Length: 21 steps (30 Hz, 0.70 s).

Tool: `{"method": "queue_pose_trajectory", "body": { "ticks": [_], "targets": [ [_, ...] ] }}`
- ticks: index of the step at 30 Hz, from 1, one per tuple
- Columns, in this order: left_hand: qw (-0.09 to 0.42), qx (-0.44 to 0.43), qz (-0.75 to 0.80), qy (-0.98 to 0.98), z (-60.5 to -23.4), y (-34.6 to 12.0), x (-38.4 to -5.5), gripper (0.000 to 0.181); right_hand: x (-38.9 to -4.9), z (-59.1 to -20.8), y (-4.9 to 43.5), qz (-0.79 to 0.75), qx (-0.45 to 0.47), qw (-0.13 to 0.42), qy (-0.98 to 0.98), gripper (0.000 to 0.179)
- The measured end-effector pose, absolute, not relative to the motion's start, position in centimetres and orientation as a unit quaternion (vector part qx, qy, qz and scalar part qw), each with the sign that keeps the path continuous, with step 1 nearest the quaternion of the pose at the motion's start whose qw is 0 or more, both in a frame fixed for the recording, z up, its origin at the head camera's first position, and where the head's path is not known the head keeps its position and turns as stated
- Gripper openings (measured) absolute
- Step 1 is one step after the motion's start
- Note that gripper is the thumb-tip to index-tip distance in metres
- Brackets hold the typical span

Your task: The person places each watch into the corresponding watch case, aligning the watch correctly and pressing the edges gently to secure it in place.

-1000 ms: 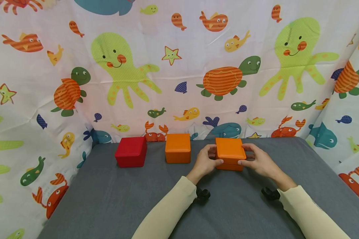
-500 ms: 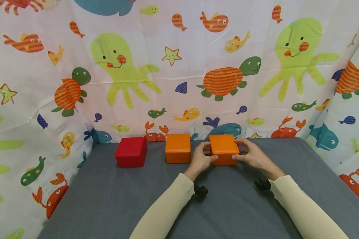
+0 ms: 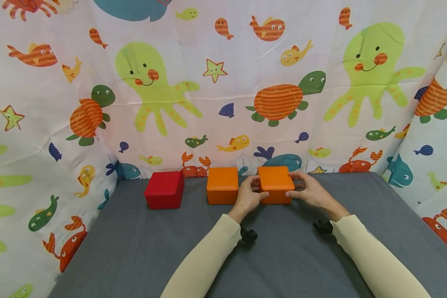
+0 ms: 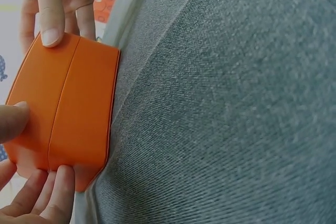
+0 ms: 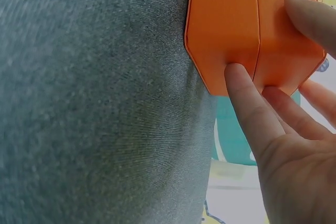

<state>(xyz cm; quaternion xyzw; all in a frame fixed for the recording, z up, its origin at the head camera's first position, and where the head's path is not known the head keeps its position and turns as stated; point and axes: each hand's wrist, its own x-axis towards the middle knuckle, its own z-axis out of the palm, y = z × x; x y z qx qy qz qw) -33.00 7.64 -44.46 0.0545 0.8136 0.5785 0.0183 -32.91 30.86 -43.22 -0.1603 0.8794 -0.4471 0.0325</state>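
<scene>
An orange lidded box (image 3: pixel 275 184) stands at the back of the grey table, its lid seam running round it in both wrist views. My left hand (image 3: pixel 247 196) holds its left side, thumb on the front face and fingers against the side. From the right, my right hand (image 3: pixel 314 194) grips the same box, with the thumb (image 5: pixel 312 17) at the front and the fingers (image 5: pixel 249 98) along the side. In the left wrist view the box (image 4: pixel 65 103) sits between both hands, its bottom at the grey cloth. The lid lies flush on the base.
A second orange box (image 3: pixel 222 186) stands just left of my left hand. Farther left is a red box (image 3: pixel 164 190), turned slightly. Grey cloth (image 3: pixel 134 256) covers the table, and a white curtain (image 3: pixel 223 41) printed with sea animals hangs right behind the boxes.
Both hands have moved the held orange box left and slightly back, closer to the other orange box. The red box and the second orange box have stayed in place.
</scene>
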Motion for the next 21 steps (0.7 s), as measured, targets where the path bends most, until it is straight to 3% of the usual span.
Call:
{"method": "queue_pose_trajectory", "body": {
  "ticks": [11, 21],
  "targets": [
    [0.012, 0.072, 0.573, 0.816, -43.6, 6.3, -31.5, 0.049, -32.1, -42.0, 30.7, -0.441, -0.154, 0.055, 0.883, 0.074],
    [0.011, 0.154, 0.534, 0.831, -41.2, 2.2, -29.9, 0.041, -30.2, -40.7, 31.8, -0.386, -0.142, 0.051, 0.910, 0.073]
  ]
}}
